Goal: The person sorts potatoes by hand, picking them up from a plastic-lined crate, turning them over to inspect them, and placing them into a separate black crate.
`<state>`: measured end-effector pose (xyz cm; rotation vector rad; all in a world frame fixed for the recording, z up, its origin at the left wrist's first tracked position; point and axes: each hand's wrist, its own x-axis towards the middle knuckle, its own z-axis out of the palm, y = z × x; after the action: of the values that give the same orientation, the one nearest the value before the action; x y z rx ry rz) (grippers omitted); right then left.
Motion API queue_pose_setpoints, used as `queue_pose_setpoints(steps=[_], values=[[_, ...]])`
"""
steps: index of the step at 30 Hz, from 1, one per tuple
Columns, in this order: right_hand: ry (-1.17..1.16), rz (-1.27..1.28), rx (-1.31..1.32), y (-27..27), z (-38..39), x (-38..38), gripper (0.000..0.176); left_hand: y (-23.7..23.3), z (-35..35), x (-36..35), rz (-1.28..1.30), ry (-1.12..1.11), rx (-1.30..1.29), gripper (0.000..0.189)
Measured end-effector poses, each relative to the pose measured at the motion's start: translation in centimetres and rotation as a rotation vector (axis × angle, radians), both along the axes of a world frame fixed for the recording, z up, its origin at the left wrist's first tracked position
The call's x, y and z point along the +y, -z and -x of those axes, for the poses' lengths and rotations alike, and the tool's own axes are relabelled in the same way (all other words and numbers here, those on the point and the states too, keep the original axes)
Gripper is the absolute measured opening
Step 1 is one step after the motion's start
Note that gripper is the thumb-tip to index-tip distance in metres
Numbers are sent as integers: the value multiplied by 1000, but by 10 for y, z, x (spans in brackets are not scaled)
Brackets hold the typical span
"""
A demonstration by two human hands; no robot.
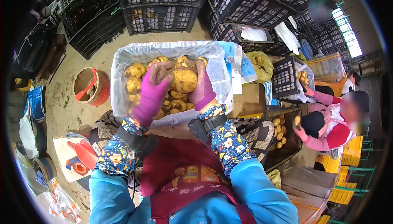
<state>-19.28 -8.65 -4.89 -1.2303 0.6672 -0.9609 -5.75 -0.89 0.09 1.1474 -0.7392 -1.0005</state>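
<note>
A large yellow potato [184,80] with dirt on its skin is held above a crate [116,66] lined with white translucent plastic. My right hand [203,88], in a purple glove with soiled fingers, grips the potato from its right side. From the left, my left hand [153,91] meets it with curled fingers, also in a dirt-covered purple glove. Beneath and around both hands, several more potatoes [134,71] fill the crate. My palms and the potato's underside are partly hidden.
A red bucket [107,87] stands left of the crate. Black plastic crates [161,19] are stacked ahead. A blue-and-white printed sheet [231,58] lies at the right rim. Farther right, a co-worker [327,121] in pink gloves handles potatoes over a dark crate [290,146].
</note>
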Motion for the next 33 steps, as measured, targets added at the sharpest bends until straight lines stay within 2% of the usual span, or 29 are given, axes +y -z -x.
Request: queue_pose_setpoints(steps=[3, 4, 5, 6, 7, 8, 10, 11, 14, 15, 16, 17, 18, 19, 20, 22, 23, 24, 25, 26, 27, 29, 30, 31, 32, 33], values=[[-34, -414, -102, -10, -1, -6, 61, -1, 3, 2, 58, 109, 72, 20], [-16, -503, -127, -12, 7, -6, 61, 8, -5, 3, 64, 112, -197, 20], [161, -50, 49, -12, 13, 2, 59, 21, -17, 0, 95, 137, -456, 19], [211, 131, 153, -21, 27, 4, 54, 28, -21, -6, -31, 173, -309, 33], [282, 306, 260, -31, 40, 6, 49, 6, -4, -8, 14, 197, -100, 37], [195, 193, 197, -46, 41, 4, 46, -2, 6, -7, -48, 227, -74, 39], [50, -48, 89, -75, 42, 2, 43, -5, 10, -7, 165, 281, -603, 43], [2, -82, 49, -65, 39, -5, 44, 2, 8, -12, 316, 249, -872, 46], [7, -116, -52, -66, 48, 2, 45, -4, 12, -26, 353, 385, -1025, 41], [186, 176, 23, -62, 53, 17, 41, 14, 5, -26, 179, 393, -592, 38], [231, 196, -25, -71, 76, 16, 40, 30, 1, -26, -28, 390, -175, 37], [275, 218, -73, -81, 100, 16, 40, 26, 5, -25, -128, 343, -292, 36], [191, -25, -277, -119, 135, 19, 39, 18, 2, -15, -226, 283, -416, 36], [90, -266, -490, -142, 169, 22, 37, 29, -9, -8, -285, 244, -279, 38], [197, -39, -376, -135, 211, 15, 35, 43, -24, -5, -345, 194, -147, 39], [511, 368, -85, -120, 295, 0, 32, 67, -50, -1, -426, 162, -149, 41], [323, -75, -423, -108, 359, 0, 31, 75, -59, 2, -462, 141, -150, 42], [766, 36, -135, -107, 397, 17, 34, 81, -63, 7, -465, 139, -142, 42], [1042, 499, 535, -60, 463, 20, 37, 85, -67, 13, -472, 135, -131, 42], [1283, 303, 526, -12, 518, 23, 37, 88, -69, 17, -476, 128, -117, 42], [1415, 25, 348, 11, 542, 41, 38, 91, -69, 17, -534, 69, -115, 39], [1694, -320, 694, 62, 577, 83, 50, 102, -81, 21, -576, 60, -151, 38], [1661, -229, 677, 152, 636, 98, 48, 106, -80, 18, -591, 55, -167, 37], [1766, -321, 747, 159, 625, 117, 45, 95, -65, 15, -578, 32, -210, 38], [1678, -729, 1022, 166, 626, 125, 37, 79, -45, 12, -501, 57, -322, 38], [1367, -642, 1421, 178, 629, 134, 38, 63, -21, 5, -417, 82, -429, 39]])
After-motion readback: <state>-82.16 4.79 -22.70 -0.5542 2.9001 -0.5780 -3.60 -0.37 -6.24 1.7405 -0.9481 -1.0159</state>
